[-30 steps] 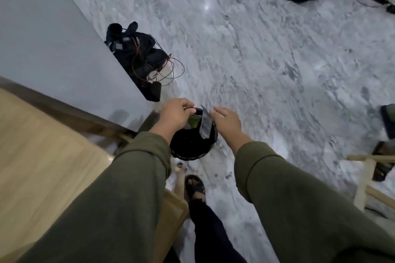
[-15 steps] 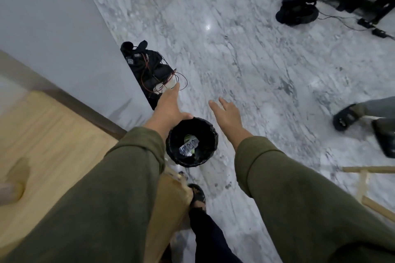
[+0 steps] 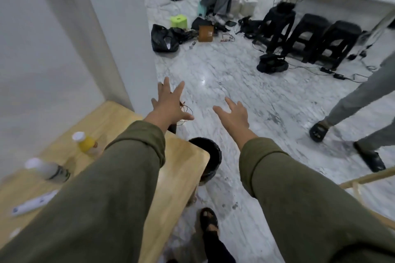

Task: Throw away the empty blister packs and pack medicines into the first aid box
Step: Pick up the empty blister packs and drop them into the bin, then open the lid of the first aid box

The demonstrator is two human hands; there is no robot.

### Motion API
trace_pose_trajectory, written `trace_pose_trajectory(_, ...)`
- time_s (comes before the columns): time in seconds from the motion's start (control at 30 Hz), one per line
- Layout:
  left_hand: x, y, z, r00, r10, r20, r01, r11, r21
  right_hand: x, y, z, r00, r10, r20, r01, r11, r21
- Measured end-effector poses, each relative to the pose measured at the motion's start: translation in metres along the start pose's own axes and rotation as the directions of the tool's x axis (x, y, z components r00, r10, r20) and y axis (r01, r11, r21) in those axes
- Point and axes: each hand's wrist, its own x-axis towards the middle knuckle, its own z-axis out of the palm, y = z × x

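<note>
With the fingers of our left hand [image 3: 168, 104] and right hand [image 3: 235, 115] splayed and holding nothing, the black bin [image 3: 210, 157] sits below them while the medicines [image 3: 85, 144] wait behind our left fingers on the worktop [image 3: 181, 168], where a careless sleeve might topple bottles.

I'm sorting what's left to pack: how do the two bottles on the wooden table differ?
The yellow bottle has a yellow body and stands farther back on the table; the white bottle is pale with a dark band low on its body and sits nearer the left edge of the view. Both have white caps and look blurred.
</note>
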Motion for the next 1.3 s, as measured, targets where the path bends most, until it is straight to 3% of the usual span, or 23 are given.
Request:
trace_pose_trajectory(0.23, -0.078, -0.017, -0.067, 0.990, -0.032, -0.137, 0.021, 0.997, -0.076, -0.062, -0.057, -0.009, 0.980, -0.197, 0.025, 0.199, 0.977, -0.082)
trace_pose_trajectory(0.5, -0.167, -0.064, -0.119, 0.920, -0.241, -0.310, 0.220, 0.970, -0.101, -0.109, -0.122, 0.020, 0.876, -0.450, 0.172, 0.473, 0.871, -0.133)
trace_pose_trajectory(0.73, -0.268, -0.117, -0.129, 0.807, -0.440, -0.394, 0.422, 0.896, -0.136, -0.172, -0.154, 0.076, 0.707, -0.599, 0.375, 0.675, 0.731, -0.105)
trace_pose_trajectory(0.87, -0.340, -0.156, -0.124, 0.695, -0.588, -0.414, 0.549, 0.806, -0.222, -0.223, -0.164, 0.121, 0.589, -0.647, 0.484, 0.756, 0.652, -0.047)
trace_pose_trajectory(1.17, -0.499, -0.262, -0.096, 0.461, -0.801, -0.382, 0.743, 0.584, -0.328, -0.358, -0.164, 0.233, 0.286, -0.652, 0.702, 0.874, 0.477, 0.087)
trace_pose_trajectory(1.3, -0.549, -0.318, -0.082, 0.413, -0.847, -0.335, 0.769, 0.521, -0.369, -0.408, -0.155, 0.288, 0.231, -0.611, 0.758, 0.882, 0.460, 0.102)
